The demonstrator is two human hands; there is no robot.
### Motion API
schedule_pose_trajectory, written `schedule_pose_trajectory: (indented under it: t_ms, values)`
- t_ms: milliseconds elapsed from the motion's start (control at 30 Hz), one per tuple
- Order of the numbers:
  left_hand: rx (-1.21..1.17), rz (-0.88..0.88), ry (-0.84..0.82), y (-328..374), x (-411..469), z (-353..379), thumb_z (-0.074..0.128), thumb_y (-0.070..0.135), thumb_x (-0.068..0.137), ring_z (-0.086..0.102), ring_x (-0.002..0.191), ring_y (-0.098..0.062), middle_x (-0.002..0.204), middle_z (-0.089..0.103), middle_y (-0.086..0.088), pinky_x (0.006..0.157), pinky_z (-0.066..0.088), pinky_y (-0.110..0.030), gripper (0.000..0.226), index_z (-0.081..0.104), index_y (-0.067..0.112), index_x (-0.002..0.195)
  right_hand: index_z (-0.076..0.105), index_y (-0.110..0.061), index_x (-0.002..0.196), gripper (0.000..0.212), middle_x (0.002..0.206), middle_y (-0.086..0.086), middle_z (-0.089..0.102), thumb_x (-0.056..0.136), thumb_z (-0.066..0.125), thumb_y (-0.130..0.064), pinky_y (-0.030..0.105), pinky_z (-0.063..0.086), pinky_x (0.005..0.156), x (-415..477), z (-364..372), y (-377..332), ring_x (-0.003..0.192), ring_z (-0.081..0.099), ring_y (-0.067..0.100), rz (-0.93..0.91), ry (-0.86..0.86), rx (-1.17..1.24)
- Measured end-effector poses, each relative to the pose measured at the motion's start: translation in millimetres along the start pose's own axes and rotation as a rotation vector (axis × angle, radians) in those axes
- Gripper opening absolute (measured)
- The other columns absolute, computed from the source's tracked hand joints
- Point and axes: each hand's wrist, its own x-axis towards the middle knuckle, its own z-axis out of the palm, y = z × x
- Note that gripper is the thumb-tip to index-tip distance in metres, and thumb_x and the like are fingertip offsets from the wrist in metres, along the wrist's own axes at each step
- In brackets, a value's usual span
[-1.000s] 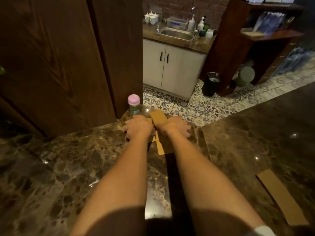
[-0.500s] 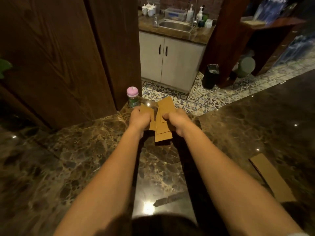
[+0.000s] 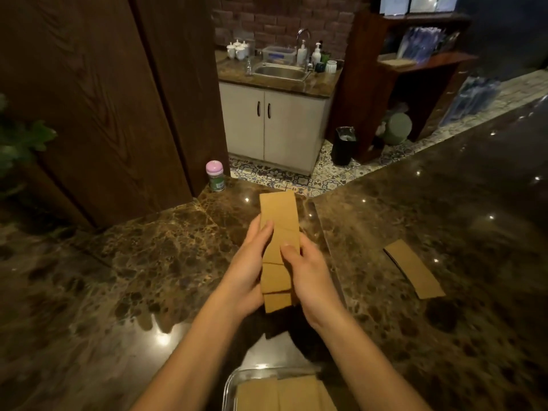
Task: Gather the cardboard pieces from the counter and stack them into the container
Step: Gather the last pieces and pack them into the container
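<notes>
Both hands hold a fanned stack of brown cardboard pieces (image 3: 278,223) above the dark marble counter (image 3: 148,262). My left hand (image 3: 247,271) grips the stack's left edge, thumb on top. My right hand (image 3: 308,274) grips the right edge. One more cardboard piece (image 3: 413,268) lies flat on the counter to the right. A clear glass container (image 3: 229,387) sits at the bottom edge of the view, close to me, with cardboard pieces (image 3: 284,396) lying inside it.
A small bottle with a pink cap (image 3: 215,176) stands at the counter's far edge beside a dark wooden panel (image 3: 89,99). Beyond the counter are a tiled floor, a sink cabinet (image 3: 275,126) and a black bin (image 3: 344,145).
Both hands lifted the cardboard pieces off the far counter and drew them toward me, gathering them into one stack. The container has come into view below.
</notes>
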Motion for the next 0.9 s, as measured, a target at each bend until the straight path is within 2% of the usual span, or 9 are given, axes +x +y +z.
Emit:
schedule_pose_trajectory:
  t_ms: [100,200,333,433,500,633,700,767,900]
  values:
    - [-0.095,-0.005,-0.078,-1.9,-28.3,9.2,0.043,0.027,0.107,0.072,0.101,-0.021,0.115,0.073,-0.009,0.082,0.060,-0.035,0.035,0.056,0.026,0.139,0.039,-0.041,0.154,0.057,0.163,-0.005,0.021,0.101,0.060,-0.041,0.042,0.027,0.126,-34.8,-12.1,-4.8,0.150,0.022,0.011,-0.196,0.045,-0.435]
    - [-0.155,-0.007,-0.140,3.8,-51.9,13.5,0.043,0.022,0.106,0.071,0.082,-0.027,0.109,0.074,-0.015,0.068,0.058,-0.039,0.041,0.053,0.041,0.140,0.025,-0.054,0.152,0.089,0.167,-0.028,-0.009,0.081,0.078,-0.060,0.039,0.025,0.123,-62.4,-40.0,-22.8,0.157,0.004,0.006,-0.357,-0.093,-0.557]
    - [-0.229,-0.013,-0.163,12.6,-67.2,16.2,0.052,0.012,0.096,0.063,0.079,-0.029,0.114,0.060,-0.018,0.071,0.052,-0.041,0.051,0.057,0.044,0.135,0.043,-0.049,0.139,0.088,0.172,-0.022,-0.002,0.065,0.082,-0.074,0.031,0.000,0.124,-82.5,-71.0,-35.3,0.158,-0.011,-0.001,-0.576,-0.486,-0.922]
    - [-0.206,-0.027,-0.214,3.1,-82.1,26.3,0.059,0.013,0.092,0.067,0.089,-0.029,0.119,0.061,-0.019,0.077,0.054,-0.044,0.037,0.061,0.032,0.124,0.050,-0.039,0.135,0.082,0.171,-0.009,0.022,0.067,0.080,-0.074,0.046,0.014,0.129,-84.6,-75.2,-36.4,0.160,0.006,0.006,-0.731,-0.365,-0.935]
    - [-0.151,-0.032,-0.274,-5.1,-91.1,36.8,0.054,0.019,0.100,0.067,0.088,-0.030,0.128,0.062,-0.019,0.071,0.056,-0.043,0.033,0.059,0.031,0.130,0.053,-0.037,0.128,0.076,0.171,-0.006,0.023,0.066,0.083,-0.071,0.052,0.021,0.128,-84.2,-78.3,-41.3,0.161,0.007,0.009,-0.730,-0.308,-0.903]
    - [-0.062,-0.018,-0.260,-9.3,-99.7,44.9,0.053,0.032,0.102,0.066,0.088,-0.031,0.124,0.064,-0.017,0.067,0.057,-0.040,0.032,0.057,0.035,0.134,0.050,-0.036,0.120,0.073,0.169,-0.011,0.018,0.064,0.086,-0.066,0.050,0.029,0.126,-93.0,-86.9,-52.2,0.159,0.006,0.006,-0.710,-0.360,-0.912]
    - [-0.052,-0.054,-0.229,-9.1,-106.1,46.5,0.053,0.035,0.100,0.069,0.097,-0.028,0.120,0.068,-0.016,0.074,0.060,-0.040,0.037,0.058,0.030,0.136,0.050,-0.033,0.119,0.074,0.163,-0.008,0.024,0.063,0.085,-0.065,0.051,0.042,0.117,-96.3,-89.0,-57.6,0.153,0.016,0.007,-0.737,-0.314,-0.958]
    - [0.024,-0.079,-0.222,-10.8,-113.8,47.0,0.052,0.032,0.100,0.073,0.088,-0.026,0.107,0.074,-0.017,0.070,0.062,-0.035,0.036,0.062,0.018,0.132,0.048,-0.034,0.122,0.079,0.162,-0.005,0.025,0.061,0.083,-0.070,0.051,0.040,0.118,-97.0,-93.0,-63.5,0.150,0.017,0.011,-0.734,-0.280,-1.045]
    - [0.087,-0.059,-0.139,-15.9,-121.6,44.8,0.062,0.026,0.094,0.073,0.080,-0.036,0.102,0.075,-0.024,0.069,0.063,-0.041,0.029,0.068,0.011,0.118,0.037,-0.053,0.135,0.097,0.165,-0.027,0.015,0.053,0.082,-0.079,0.033,0.035,0.117,-102.3,-97.1,-68.1,0.150,0.022,-0.003,-0.468,-0.364,-0.838]
